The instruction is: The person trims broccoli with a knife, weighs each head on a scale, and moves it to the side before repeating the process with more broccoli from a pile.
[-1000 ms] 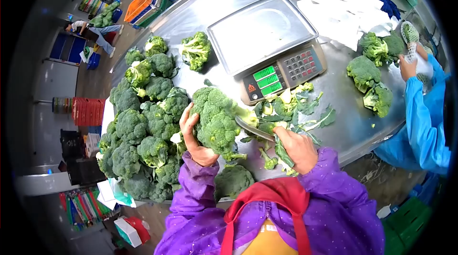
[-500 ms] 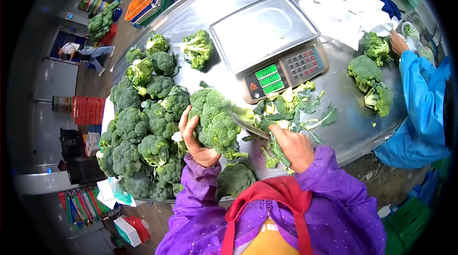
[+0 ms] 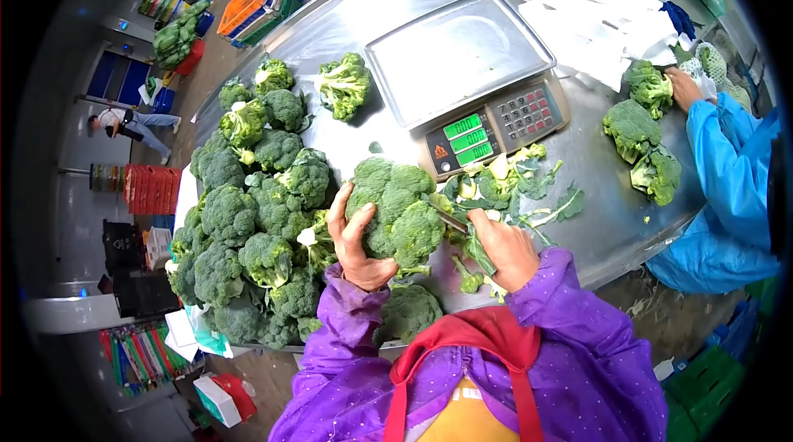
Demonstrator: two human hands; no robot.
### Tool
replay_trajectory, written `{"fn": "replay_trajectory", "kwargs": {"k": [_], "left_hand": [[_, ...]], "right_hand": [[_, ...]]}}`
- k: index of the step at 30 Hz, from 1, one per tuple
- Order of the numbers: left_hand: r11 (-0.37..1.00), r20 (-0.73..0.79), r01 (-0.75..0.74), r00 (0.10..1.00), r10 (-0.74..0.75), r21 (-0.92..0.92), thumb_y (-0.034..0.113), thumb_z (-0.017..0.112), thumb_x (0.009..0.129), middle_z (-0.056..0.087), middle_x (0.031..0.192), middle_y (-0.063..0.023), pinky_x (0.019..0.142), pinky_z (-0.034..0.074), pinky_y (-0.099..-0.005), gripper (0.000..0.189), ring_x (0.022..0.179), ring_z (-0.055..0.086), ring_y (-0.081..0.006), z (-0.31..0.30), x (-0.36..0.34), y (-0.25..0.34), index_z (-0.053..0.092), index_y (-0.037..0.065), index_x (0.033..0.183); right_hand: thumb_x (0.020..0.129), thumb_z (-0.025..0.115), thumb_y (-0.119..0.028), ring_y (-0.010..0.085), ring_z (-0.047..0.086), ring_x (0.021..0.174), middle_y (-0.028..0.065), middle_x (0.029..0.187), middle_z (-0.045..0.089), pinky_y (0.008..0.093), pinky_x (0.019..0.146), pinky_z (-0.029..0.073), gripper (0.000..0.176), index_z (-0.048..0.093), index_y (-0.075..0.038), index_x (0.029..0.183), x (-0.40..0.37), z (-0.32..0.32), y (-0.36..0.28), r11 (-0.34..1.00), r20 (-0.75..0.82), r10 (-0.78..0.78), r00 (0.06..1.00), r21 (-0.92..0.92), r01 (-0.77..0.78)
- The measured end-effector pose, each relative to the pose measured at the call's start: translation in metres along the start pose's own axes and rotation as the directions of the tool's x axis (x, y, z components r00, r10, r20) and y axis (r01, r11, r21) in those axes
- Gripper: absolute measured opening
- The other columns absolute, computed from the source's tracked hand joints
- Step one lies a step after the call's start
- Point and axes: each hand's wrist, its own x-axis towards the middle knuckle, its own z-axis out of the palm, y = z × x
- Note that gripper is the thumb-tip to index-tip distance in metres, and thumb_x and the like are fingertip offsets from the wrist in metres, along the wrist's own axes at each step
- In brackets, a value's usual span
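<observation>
My left hand point(image 3: 358, 245) is wrapped round the near left side of a large green broccoli head point(image 3: 396, 209), holding it above the table. In my right hand point(image 3: 507, 252) is a knife point(image 3: 452, 221); its blade reaches left to the broccoli's far side, where the head partly hides it and the stalk. A green leaf point(image 3: 477, 250) hangs by the right fingers. Trimmed leaves and stalk pieces point(image 3: 500, 183) lie just beyond that hand. Left of my left hand is a pile of broccoli heads point(image 3: 264, 219), and another head point(image 3: 409, 312) rests below it.
A scale point(image 3: 462, 62) with a green display stands on the metal table point(image 3: 339, 29). White strips point(image 3: 586, 8) lie at the back right. A co-worker's hand in a blue sleeve point(image 3: 727, 144) touches one of several broccoli heads point(image 3: 632, 130). Crates point(image 3: 248, 6) are stacked beyond the table.
The broccoli in my left hand has shifted right and turned, so its crown now covers the stalk and part of the blade. The co-worker's hand has moved onto a broccoli head.
</observation>
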Motion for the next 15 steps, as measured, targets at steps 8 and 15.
{"fn": "replay_trajectory", "kwargs": {"k": [8, 15], "left_hand": [[0.978, 0.214, -0.04, 0.977, -0.005, 0.206, -0.003, 0.068, 0.048, 0.042, 0.139, -0.0239, 0.107, 0.035, -0.052, 0.076, 0.13, 0.04, -0.0463, 0.011, 0.014, 0.014, 0.057, 0.011, 0.122], [0.983, 0.215, -0.044, 0.977, 0.004, 0.178, -0.002, 0.068, 0.048, 0.042, 0.139, -0.0233, 0.109, 0.033, -0.0546, 0.075, 0.131, 0.039, -0.0469, 0.017, 0.005, 0.008, 0.057, 0.011, 0.121]], "right_hand": [[0.073, 0.07, -0.007, 0.0467, 0.059, 0.081, 0.0232, 0.079, 0.06, 0.0528, 0.066, 0.046, 0.052, 0.04, -0.005, 0.115, 0.0, 0.015, 0.018, 0.989, -0.039, 0.025, 0.999, 0.145, -0.019], [0.08, 0.065, -0.01, 0.0453, 0.06, 0.074, 0.0222, 0.077, 0.061, 0.0478, 0.064, 0.046, 0.041, 0.045, -0.003, 0.115, -0.008, 0.02, 0.029, 0.961, -0.063, 0.008, 0.998, 0.275, 0.01]]}}
